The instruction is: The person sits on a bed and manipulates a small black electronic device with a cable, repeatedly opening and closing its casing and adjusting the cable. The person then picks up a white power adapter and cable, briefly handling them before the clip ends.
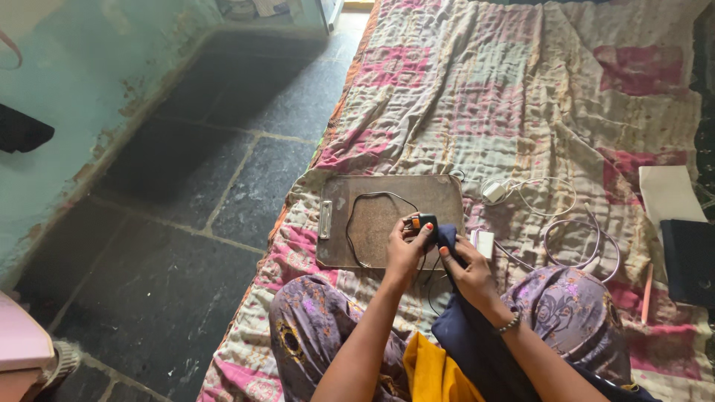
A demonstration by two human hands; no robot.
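Centre frame, over the brown clipboard (pixel 387 216) on the quilted bed (pixel 521 89): your left hand (pixel 406 249) has its grip clamped on a small black device (pixel 426 221) with a black cable (pixel 365 205). Your right hand (pixel 469 272) pinches dark blue cloth (pixel 447 237) against it. White charger (pixel 493 191) lies right of centre.

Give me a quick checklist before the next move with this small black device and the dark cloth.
1. Left hand holds the black device: ok.
2. Right hand holds the dark blue cloth against it: ok.
3. Black cable lies loose over the clipboard, unsnagged: ok.
4. Cable plugged into the device: cannot tell.
5. White charger and white cables lie apart from the hands: ok.
6. Device surface clean: cannot tell.
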